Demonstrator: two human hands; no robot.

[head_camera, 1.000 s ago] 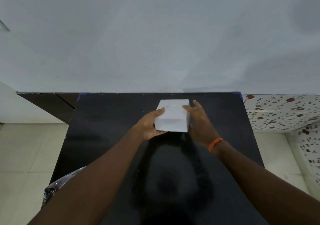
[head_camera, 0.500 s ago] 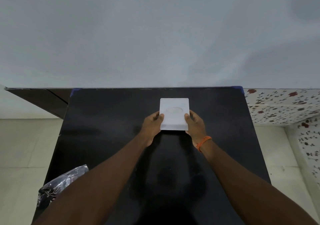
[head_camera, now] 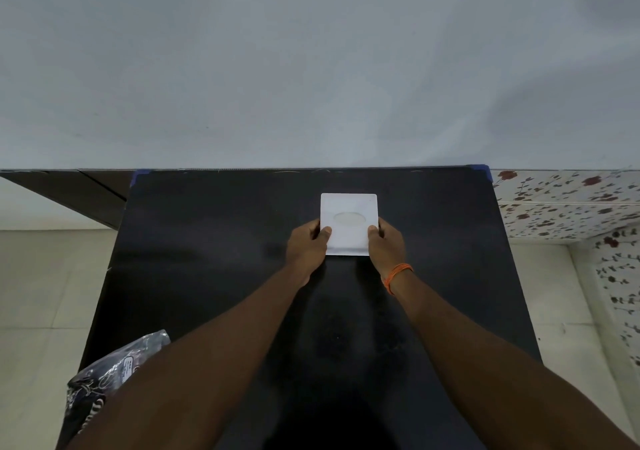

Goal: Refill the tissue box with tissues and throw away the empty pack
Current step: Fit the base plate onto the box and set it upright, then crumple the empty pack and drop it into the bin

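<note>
On the black table, toward its far edge, left hand and right hand clasp the white tissue box by its sides; it looks light, rigid, smooth.

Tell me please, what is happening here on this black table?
A person holds a white tissue box with both hands on a black table. The left hand grips its left side and the right hand its right side, thumbs on top. The oval opening faces up, and no tissue sticks out of it. A dark plastic pack lies at the near left corner, untouched.
</note>
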